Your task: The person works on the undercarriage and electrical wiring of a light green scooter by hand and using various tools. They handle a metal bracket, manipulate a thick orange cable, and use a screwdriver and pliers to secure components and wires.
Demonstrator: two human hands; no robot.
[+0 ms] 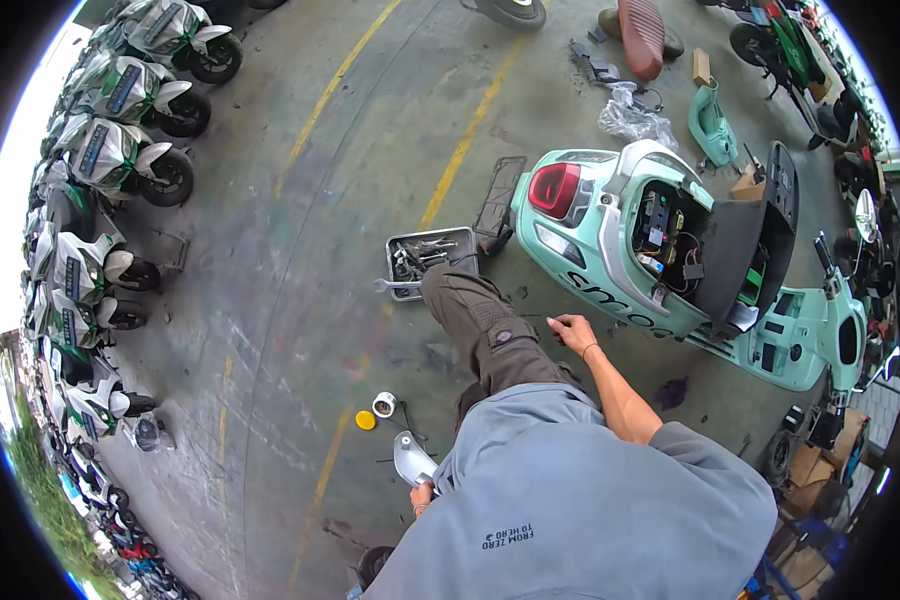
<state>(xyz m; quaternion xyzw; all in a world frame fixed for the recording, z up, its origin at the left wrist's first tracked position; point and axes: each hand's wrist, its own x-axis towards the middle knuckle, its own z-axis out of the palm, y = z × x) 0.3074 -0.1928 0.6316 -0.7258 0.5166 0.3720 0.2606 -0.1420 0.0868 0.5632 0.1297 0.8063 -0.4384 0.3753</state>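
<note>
My right hand (573, 333) is closed beside the mint-green scooter (590, 275), a little apart from its side. A thin dark rod-like line shows by its fingertips; what it grips is too small to name. Low at my left side, my left hand (422, 497) closes on the lower end of a curved white panel (410, 458), partly hidden by my shirt. The scooter's seat compartment (660, 225) is exposed, showing wiring and dark parts. Near my knee sits a metal tray (432, 238) of tools, with a wrench (395, 286) across its corner.
A white round tub (384, 404) and a yellow lid (365, 420) are on the floor to my left. Clear plastic wrap (635, 122), a brown seat (642, 40) and a green body panel (712, 125) lie beyond the scooter. Parked scooters (120, 155) line the left.
</note>
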